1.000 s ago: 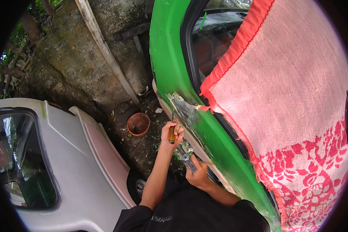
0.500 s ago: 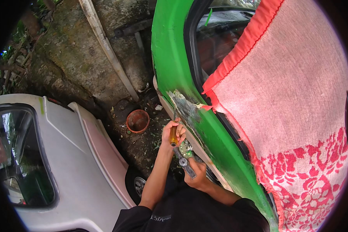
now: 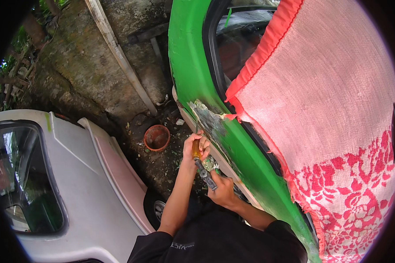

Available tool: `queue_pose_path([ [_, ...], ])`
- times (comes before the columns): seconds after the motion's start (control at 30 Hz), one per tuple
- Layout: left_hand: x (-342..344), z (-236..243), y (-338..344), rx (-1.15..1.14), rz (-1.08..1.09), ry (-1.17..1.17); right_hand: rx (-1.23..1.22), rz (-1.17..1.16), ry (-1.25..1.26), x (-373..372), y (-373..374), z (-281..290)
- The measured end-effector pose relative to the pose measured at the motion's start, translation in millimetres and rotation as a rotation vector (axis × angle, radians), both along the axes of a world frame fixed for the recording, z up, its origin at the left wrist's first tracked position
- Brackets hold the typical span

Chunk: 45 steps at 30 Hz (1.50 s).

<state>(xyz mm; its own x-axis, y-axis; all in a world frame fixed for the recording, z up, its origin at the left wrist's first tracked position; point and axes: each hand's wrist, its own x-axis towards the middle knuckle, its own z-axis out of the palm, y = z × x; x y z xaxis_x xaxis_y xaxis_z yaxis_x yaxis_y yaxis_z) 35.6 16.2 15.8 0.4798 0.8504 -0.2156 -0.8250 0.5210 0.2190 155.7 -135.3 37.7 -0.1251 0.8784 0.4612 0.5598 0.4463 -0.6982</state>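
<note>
My left hand (image 3: 188, 152) is wrapped round the amber handle of a screwdriver (image 3: 196, 148), whose thin shaft points up along the lower edge of the green car body (image 3: 186, 61). Where its tip meets the metal is too small to make out. In my right hand (image 3: 223, 192) is a hammer (image 3: 204, 174). The hammer's head lies at the butt of the screwdriver handle and seems to touch it. Just beyond my hands, a scraped grey patch (image 3: 210, 120) with flaking paint and a dark scorch-like smear marks the green panel.
A pink and red patterned towel (image 3: 324, 109) covers the green car's windows on the right. To the left stands a pale grey car (image 3: 83, 175). Between them an orange-brown bucket (image 3: 156, 137) sits on littered ground. A long plank (image 3: 118, 50) lies farther off.
The hammer has moved up and left, its head closing on the screwdriver's butt. My left hand keeps its grip almost in place. The view has shifted slightly.
</note>
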Motion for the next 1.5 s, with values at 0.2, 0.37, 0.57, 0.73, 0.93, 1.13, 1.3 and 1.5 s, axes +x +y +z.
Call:
queue_pose_path([
  [0.2, 1.6, -10.5, -0.3, -0.026, -0.008, -0.026, 0.177, 0.082, 0.053, 4.3, 2.7, -1.4],
  [0.37, 0.1, -10.7, 1.1, -0.028, -0.039, -0.038, 0.117, 0.037, 0.108, 2.3, -7.5, 8.2],
  [0.57, 11.0, -5.2, 2.2, 0.02, 0.013, -0.006, -0.095, -0.068, 0.023, -10.8, 14.4, -11.4],
  [0.73, 8.4, -0.3, -2.1, -0.082, 0.032, -0.016, 0.168, 0.0, 0.164, -1.1, -13.1, 8.0],
  [0.93, 4.7, -10.8, 1.0, 0.032, 0.017, -0.07, 0.088, -0.046, 0.138, -0.1, -1.3, 1.7],
  [1.13, 13.7, 6.9, 0.1, -0.072, 0.042, 0.008, 0.107, -0.117, 0.039, -8.2, -0.3, -4.1],
  [1.3, 9.9, 5.4, -0.9, -0.057, 0.022, 0.006, 0.103, -0.028, 0.164, -8.6, -12.0, 7.6],
  [1.5, 0.6, -7.3, 10.6, 0.011, -0.028, -0.131, 0.048, -0.158, 0.011, -10.9, -0.1, -4.7],
])
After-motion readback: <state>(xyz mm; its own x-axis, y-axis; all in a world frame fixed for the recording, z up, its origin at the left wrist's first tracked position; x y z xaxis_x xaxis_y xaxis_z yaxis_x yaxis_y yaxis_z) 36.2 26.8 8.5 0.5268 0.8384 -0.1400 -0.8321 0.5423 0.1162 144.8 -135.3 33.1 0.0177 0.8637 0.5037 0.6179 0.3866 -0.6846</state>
